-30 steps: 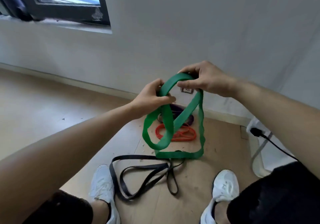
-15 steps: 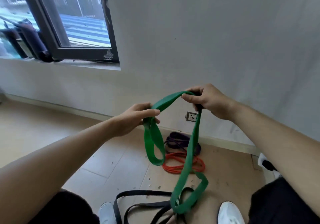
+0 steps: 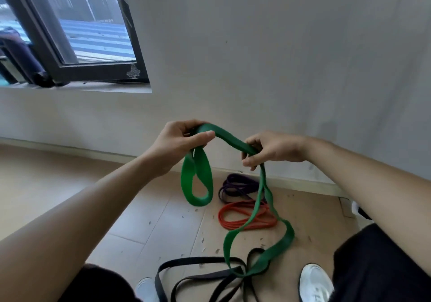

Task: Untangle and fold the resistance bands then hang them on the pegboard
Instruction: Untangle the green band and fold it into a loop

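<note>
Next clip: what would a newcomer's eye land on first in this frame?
The green resistance band stands out, held up mid-frame between the left hand and right hand. A short loop hangs below the left grip and a long loop trails down to the black band on the floor. Behind it, an orange band and a purple band lie coiled near the wall.

Matt rubbery green band [image 3: 198, 180], smooth pale wood-look floor [image 3: 58, 185], matt plaster wall [image 3: 279, 68].
</note>
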